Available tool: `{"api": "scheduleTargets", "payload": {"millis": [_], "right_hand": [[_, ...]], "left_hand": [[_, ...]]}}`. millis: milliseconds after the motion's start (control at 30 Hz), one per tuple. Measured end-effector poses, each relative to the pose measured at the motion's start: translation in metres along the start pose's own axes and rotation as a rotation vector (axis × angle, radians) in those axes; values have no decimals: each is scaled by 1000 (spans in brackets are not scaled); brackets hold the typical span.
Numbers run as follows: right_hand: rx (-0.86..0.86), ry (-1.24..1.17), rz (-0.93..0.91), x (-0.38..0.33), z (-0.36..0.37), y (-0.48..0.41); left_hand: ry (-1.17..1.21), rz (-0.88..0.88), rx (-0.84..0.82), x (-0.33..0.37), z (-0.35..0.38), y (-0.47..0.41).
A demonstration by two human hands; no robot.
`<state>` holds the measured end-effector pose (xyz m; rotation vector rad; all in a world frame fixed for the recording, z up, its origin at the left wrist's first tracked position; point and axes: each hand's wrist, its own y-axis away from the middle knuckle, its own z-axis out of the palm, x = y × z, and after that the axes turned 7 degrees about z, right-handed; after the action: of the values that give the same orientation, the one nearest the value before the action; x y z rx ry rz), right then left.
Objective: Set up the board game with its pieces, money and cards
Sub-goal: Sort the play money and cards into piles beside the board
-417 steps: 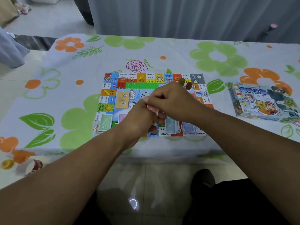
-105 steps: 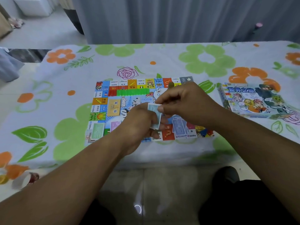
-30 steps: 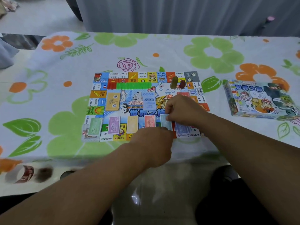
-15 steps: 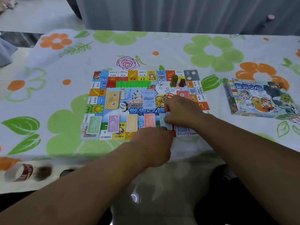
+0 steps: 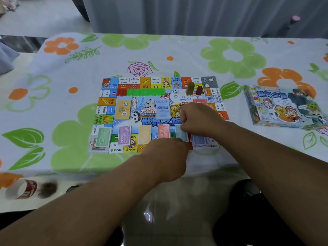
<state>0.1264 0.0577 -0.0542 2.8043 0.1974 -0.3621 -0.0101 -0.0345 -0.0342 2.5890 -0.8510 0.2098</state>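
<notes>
The game board (image 5: 106, 105) lies flat on the flowered tablecloth. Along its near side sits a row of money stacks: green (image 5: 102, 138), purple (image 5: 125, 134), yellow (image 5: 144, 134), pink (image 5: 163, 131), light-blue (image 5: 182, 134) and blue (image 5: 200, 142). My right hand (image 5: 198, 119) pinches the far end of the light-blue stack with curled fingers. My left hand (image 5: 168, 157) has its fingers curled under, knuckles against that stack's near end, with nothing visible in it. Green houses (image 5: 145, 92), a die (image 5: 176, 91), an olive token (image 5: 190, 88) and a dark red token (image 5: 199, 90) stand at the far side.
The game box (image 5: 284, 107) lies on the table to the right of the board. A yellow card deck (image 5: 123, 110) and a blue card deck (image 5: 162, 108) lie on the board's middle. A tape roll (image 5: 21, 189) sits at the near left, by the table's front edge.
Earlier both hands sorted notes above the board. In the last second my right hand set the light-blue stack down beside the pink one, and my left hand moved up to its near end.
</notes>
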Motion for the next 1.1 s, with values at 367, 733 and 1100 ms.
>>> {"api": "scheduleTargets", "payload": {"millis": [367, 733, 1100], "right_hand": [[-102, -188, 67, 29, -41, 1], [-227, 130, -21, 36, -20, 11], [-262, 97, 55, 43, -15, 8]], "left_hand": [[35, -9, 6, 0, -4, 0], [55, 128, -18, 19, 6, -10], [81, 119, -71, 28, 3, -18]]}}
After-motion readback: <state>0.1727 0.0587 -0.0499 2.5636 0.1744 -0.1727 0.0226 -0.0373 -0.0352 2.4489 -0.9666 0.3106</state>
